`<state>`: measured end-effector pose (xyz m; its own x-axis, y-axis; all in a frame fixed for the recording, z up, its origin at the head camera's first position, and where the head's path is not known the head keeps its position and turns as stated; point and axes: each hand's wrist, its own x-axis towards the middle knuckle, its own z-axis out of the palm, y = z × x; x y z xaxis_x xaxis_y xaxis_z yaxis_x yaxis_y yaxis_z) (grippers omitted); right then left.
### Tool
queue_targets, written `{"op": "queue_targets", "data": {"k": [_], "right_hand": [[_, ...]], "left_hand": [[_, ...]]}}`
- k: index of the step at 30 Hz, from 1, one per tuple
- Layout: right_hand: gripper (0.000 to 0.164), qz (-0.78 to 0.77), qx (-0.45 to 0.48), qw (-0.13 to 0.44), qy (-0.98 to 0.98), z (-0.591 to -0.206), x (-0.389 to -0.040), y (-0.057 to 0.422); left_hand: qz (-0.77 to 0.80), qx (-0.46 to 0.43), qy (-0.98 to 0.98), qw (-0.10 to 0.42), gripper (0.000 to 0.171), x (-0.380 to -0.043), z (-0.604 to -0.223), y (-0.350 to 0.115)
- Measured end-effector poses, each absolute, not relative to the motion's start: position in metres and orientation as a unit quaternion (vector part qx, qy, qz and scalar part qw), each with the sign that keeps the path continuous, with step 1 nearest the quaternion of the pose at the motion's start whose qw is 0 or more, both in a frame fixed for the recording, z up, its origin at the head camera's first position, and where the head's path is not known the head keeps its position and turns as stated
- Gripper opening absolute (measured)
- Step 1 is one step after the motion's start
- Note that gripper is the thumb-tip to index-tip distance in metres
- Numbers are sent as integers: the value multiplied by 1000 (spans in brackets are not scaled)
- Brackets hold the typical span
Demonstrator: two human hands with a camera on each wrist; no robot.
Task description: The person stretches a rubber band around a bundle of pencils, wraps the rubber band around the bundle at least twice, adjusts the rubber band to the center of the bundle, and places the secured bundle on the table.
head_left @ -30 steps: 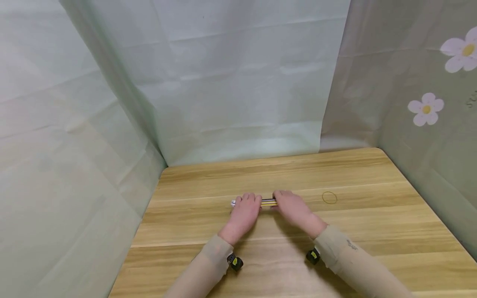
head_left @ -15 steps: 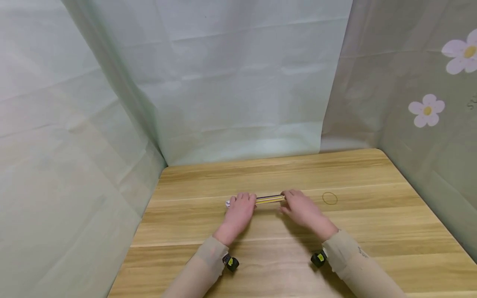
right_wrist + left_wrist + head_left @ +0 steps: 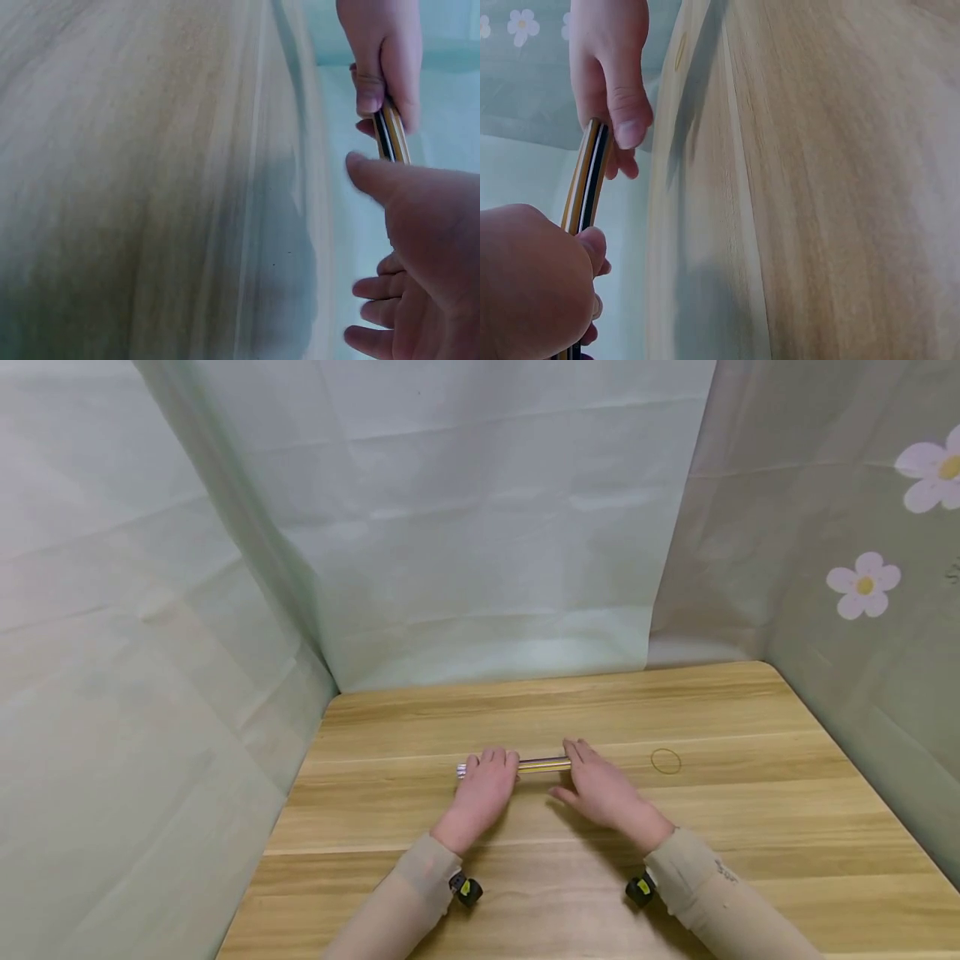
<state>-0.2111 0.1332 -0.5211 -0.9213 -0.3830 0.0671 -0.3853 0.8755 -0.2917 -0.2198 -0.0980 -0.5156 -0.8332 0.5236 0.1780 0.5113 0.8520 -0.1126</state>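
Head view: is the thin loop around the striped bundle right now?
No, the thin loop lies on the table to the right of the right hand, apart from the striped bundle.

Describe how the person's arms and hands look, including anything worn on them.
The left hand and right hand wear no gloves. The left sleeve and right sleeve are beige, the right one bearing a dark marking too small to read. The left wrist camera and right wrist camera are black, each with a yellow-green patch.
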Motion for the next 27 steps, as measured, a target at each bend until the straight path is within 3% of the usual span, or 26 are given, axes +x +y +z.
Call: {"op": "queue_targets", "data": {"k": [5,27], "right_hand": [[103,158,213,0,-964,-521,-210,134],[97,108,224,-15,-969,-527,-213,135]], "left_hand": [[40,-269,-956,110,18,-220,-516,-99],[29,-284,-954,91,16,-223,-517,-100]]}}
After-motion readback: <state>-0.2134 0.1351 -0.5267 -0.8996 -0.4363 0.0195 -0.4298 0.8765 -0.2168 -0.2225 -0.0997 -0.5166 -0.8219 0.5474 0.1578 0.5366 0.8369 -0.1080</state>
